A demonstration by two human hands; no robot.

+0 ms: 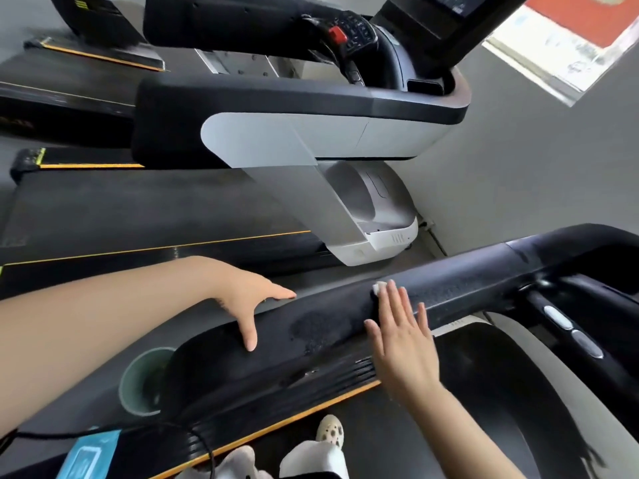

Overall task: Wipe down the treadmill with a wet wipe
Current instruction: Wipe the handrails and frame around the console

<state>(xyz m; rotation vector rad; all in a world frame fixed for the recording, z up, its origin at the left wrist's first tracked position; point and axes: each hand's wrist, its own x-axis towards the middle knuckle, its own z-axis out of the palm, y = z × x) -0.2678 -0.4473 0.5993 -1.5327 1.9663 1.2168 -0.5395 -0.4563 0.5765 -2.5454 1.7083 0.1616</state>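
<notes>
The treadmill's black handrail runs from lower left to upper right across the view. My right hand lies flat on it with straight fingers, pressing a white wet wipe whose corner shows past the fingertips. A damp patch marks the rail just left of that hand. My left hand rests on the rail further left, thumb over the near side and fingers over the far side.
A second treadmill with a grey upright and black console stands beyond, its belt to the left. A green cup holder sits under my left arm. A blue packet and a black cable lie at lower left. My shoe is on the belt.
</notes>
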